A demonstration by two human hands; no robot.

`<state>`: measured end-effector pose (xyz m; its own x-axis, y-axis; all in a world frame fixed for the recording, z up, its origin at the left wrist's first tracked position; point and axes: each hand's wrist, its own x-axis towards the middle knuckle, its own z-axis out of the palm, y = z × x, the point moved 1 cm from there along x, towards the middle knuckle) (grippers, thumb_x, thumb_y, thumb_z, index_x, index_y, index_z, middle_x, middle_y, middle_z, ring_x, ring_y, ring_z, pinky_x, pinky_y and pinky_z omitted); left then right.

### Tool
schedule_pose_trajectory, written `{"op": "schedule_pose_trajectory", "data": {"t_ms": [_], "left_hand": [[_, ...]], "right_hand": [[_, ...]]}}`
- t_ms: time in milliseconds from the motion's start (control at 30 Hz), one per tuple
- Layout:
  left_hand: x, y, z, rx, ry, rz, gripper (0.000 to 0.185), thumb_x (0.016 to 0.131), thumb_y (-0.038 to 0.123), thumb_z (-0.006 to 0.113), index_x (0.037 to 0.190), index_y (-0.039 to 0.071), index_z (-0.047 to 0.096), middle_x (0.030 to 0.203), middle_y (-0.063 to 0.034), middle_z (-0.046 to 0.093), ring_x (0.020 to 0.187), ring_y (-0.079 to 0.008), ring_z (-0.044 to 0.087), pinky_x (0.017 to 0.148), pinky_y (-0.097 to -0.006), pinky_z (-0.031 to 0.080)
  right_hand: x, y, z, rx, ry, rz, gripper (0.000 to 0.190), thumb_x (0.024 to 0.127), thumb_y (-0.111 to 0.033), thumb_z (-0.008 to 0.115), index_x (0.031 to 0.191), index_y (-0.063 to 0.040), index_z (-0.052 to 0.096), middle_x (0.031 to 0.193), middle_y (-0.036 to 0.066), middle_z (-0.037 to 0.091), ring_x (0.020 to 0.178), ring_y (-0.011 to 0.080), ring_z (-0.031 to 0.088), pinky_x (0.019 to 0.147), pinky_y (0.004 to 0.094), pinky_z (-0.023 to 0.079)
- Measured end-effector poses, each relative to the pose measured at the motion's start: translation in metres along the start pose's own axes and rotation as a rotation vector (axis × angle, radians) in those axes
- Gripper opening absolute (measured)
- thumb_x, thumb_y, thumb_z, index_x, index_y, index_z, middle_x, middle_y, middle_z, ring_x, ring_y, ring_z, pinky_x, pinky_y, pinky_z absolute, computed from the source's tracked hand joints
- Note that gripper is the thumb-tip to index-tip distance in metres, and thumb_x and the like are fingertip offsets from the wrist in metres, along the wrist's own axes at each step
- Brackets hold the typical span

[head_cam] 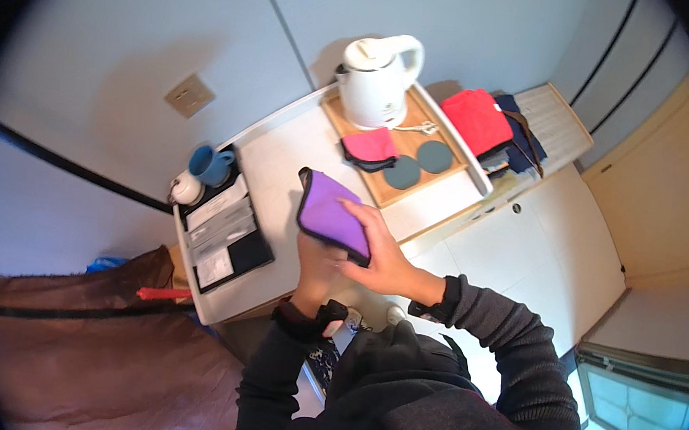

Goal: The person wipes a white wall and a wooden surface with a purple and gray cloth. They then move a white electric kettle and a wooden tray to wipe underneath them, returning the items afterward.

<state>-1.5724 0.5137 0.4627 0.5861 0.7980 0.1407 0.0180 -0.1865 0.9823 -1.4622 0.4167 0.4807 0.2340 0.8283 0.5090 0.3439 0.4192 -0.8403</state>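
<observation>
A folded purple cloth with black edging [335, 211] is held in front of me, above the near edge of a white tabletop [280, 163]. My right hand [387, 258] grips its right side, thumb below and fingers over the top. My left hand [315, 269] is under the cloth's lower edge, its fingers hidden behind the fabric. Beyond my hands, a folded red cloth with black edging [371, 146] lies on a wooden tray [358, 175]. Two dark grey round coasters [402, 172] and a white electric kettle [375, 85] are also on that tray.
At the table's left stand a blue mug [210, 164], a white round pot [186, 188] and a black tray [251, 252] with papers. On the right, a stack of red cloth [476, 122] lies beside dark blue fabric [528, 140]. A brown cover [100, 346] hangs at lower left.
</observation>
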Motion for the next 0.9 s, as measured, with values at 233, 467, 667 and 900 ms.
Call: {"op": "schedule_pose_trajectory", "data": {"t_ms": [233,467,667,900], "left_hand": [[0.022,-0.002,0.066,0.609,-0.013,0.403,0.083,0.072,0.005,0.075,0.145,0.000,0.036,0.135,-0.0198,0.052,0.125,-0.0358,0.051,0.107,-0.0418,0.034],[0.074,-0.061,0.049,0.366,0.206,-0.044,0.064,0.084,0.042,0.074,0.124,-0.001,0.050,0.114,-0.0219,0.061,0.111,-0.0327,0.058,0.095,-0.0412,0.045],[0.157,-0.118,0.024,0.393,0.328,-0.252,0.083,0.072,0.053,0.080,0.116,-0.009,0.048,0.105,-0.0221,0.058,0.102,-0.0321,0.057,0.091,-0.0386,0.046],[0.197,-0.151,0.033,0.368,0.124,-0.501,0.059,0.069,0.037,0.085,0.099,-0.001,0.052,0.092,-0.0150,0.060,0.081,-0.0275,0.060,0.076,-0.0364,0.049]], "right_hand": [[-0.050,0.037,-0.057,0.174,0.219,0.468,0.033,0.093,-0.007,0.056,0.124,0.003,0.054,0.108,0.011,0.065,0.103,0.0150,0.059,0.091,0.0285,0.047],[-0.056,0.039,-0.121,0.306,0.793,0.602,0.047,0.104,-0.039,0.043,0.103,0.002,0.065,0.089,0.004,0.066,0.079,0.0125,0.058,0.074,0.0278,0.047],[-0.042,0.053,-0.143,-0.440,0.652,0.299,0.022,0.098,-0.014,0.048,0.107,0.001,0.061,0.082,0.017,0.062,0.073,0.0294,0.061,0.069,0.0385,0.047],[-0.050,0.117,-0.082,-0.272,0.541,0.913,0.040,0.101,-0.030,0.044,0.128,-0.001,0.048,0.109,0.031,0.061,0.108,0.0431,0.060,0.093,0.0425,0.045]]}}
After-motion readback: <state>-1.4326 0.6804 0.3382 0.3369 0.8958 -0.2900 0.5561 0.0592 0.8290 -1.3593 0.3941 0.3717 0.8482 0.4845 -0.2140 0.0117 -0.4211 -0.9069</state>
